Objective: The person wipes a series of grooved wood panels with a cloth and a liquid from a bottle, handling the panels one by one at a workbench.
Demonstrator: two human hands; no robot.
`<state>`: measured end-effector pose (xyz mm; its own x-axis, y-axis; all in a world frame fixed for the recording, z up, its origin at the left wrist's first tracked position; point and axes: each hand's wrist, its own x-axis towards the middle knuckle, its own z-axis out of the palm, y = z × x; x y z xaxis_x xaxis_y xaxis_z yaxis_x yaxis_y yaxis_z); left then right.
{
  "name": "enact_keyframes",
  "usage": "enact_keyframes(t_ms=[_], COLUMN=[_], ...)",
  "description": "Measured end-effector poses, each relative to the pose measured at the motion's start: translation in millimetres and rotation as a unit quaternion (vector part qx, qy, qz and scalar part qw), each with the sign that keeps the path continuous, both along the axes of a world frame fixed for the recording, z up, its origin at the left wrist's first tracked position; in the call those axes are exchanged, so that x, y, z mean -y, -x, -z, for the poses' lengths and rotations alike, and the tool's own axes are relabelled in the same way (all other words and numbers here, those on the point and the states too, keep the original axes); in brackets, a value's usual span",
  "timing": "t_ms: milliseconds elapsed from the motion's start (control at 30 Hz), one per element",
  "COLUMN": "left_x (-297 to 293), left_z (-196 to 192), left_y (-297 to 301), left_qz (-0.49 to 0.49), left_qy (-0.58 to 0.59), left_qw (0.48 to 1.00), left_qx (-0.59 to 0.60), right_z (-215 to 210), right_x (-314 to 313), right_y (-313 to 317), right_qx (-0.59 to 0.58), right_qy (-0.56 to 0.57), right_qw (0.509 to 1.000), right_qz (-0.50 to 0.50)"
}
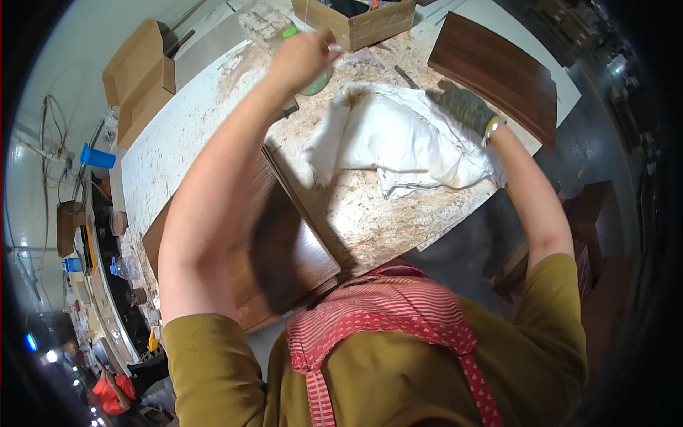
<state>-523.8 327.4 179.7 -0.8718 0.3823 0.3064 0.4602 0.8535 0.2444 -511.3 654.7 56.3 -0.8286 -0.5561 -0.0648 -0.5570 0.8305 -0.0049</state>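
My bare left hand (304, 58) is raised over the far part of the worktable, its fingers closed together. A small pale bit shows at the fingertips, too small to name. Partly hidden behind this hand is a green bottle (317, 84) with a bright green cap (289, 33). My right hand (466, 108) wears a dark green patterned glove and a band at the wrist. It lies on the far right edge of a crumpled white cloth (398, 135), fingers stretched out. A thin dark tool (406, 77) rests just beyond the cloth.
The worktable (370, 231) is pale and stained. Brown wooden panels lie at near left (284, 263) and far right (498, 71). A cardboard box (373, 27) with things inside stands at the back. An opened carton (142, 85) and blue cup (97, 156) are at left.
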Motion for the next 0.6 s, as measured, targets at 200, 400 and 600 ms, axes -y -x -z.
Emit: enact_keyframes(t_ms=[200,400,600], left_x=[-69,-42,29], left_z=[88,70,-48], left_y=[-71,-69,-47], left_qz=[0.090,0.081,0.071], left_qy=[0.081,-0.112,-0.100], left_qw=[0.934,0.940,0.931], left_qx=[0.335,0.311,0.343], right_z=[10,-66,-109], right_x=[20,1,-15], right_y=[-43,-44,-48], right_qx=[0.096,0.086,0.201], right_qy=[0.142,0.400,0.762], right_qw=[0.971,0.912,0.567], right_qz=[0.166,-0.017,0.238])
